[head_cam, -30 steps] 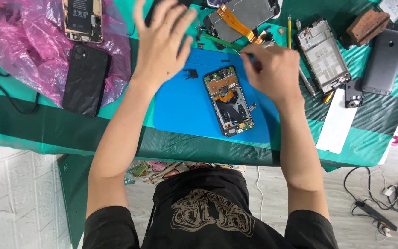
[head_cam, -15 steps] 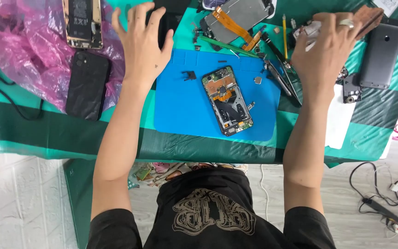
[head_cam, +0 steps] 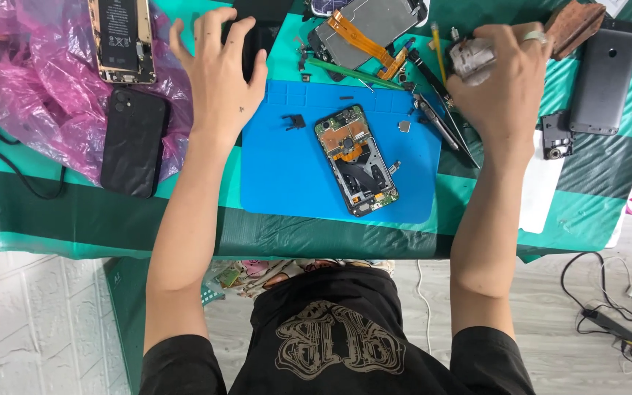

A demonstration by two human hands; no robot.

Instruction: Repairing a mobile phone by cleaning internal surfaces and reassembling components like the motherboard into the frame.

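An opened phone (head_cam: 355,159) with bare circuit board and orange flex cable lies on the blue work mat (head_cam: 287,183). My left hand (head_cam: 219,77) hovers with fingers spread at the mat's upper left corner, over a black device (head_cam: 259,29). My right hand (head_cam: 506,80) is up at the right of the mat, its fingers curled around a grey metal phone part (head_cam: 469,57). A small black bracket (head_cam: 295,121) and a small grey square piece (head_cam: 404,126) lie loose on the mat.
A black phone (head_cam: 133,143) and a gutted phone (head_cam: 121,38) lie on a pink plastic bag (head_cam: 31,95) at left. A phone frame with orange ribbon (head_cam: 363,33), tweezers (head_cam: 444,124), a dark grey phone back (head_cam: 603,77) and a brown block (head_cam: 574,25) crowd the far side. Cables (head_cam: 608,307) lie on the floor.
My right hand left the mat's middle, went to the upper right and closed on the grey phone part. My left hand stayed spread near the mat's upper left corner.
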